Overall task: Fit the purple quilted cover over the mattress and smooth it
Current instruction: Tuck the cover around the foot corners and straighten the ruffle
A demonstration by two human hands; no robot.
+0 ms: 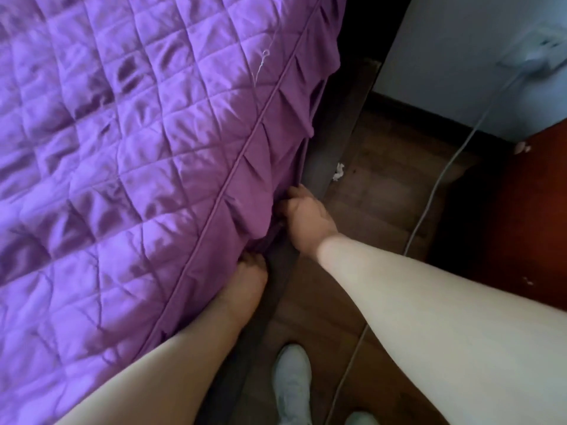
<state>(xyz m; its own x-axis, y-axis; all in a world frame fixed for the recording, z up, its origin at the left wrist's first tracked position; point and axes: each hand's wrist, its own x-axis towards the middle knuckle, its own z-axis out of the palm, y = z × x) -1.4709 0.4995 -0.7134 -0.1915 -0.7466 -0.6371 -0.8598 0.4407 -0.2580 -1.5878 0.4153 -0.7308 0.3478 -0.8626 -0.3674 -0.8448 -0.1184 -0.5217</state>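
- Purple quilted cover (107, 148): spread over the whole bed top, its piped edge along the near side and the pleated skirt hanging past it. The mattress is hidden beneath. The top shows creases and soft ridges. Judged step: seating the side skirt down at the edge, with smoothing not yet done.
- Wooden floor (383, 185): a narrow strip between the bed and the wall, so standing room is scant.
- Red-brown cabinet (521, 225): at the right, near the right forearm; it likely cramps the elbow.
- Bed frame rail (325, 161): dark, just beside the skirt. The gap is tight, so fabric may bunch there.
- Right hand (303, 216): low at the rail, grip curled into a skirt fold.
- Left hand (248, 277): just beside it, nearer the body. The fingertips are buried in cloth, so I cannot tell whether the grip pinches or only presses.
- Next move, as judged: pull the skirt straight down evenly, then sweep flat palms across the top.
- White cable (433, 197): trails along the floor past the feet and could snag a step.
- White shoe (291, 381): planted close to the rail.
- Paper scrap (338, 172): against the rail.
- Loose thread (262, 61): lies on the quilting.
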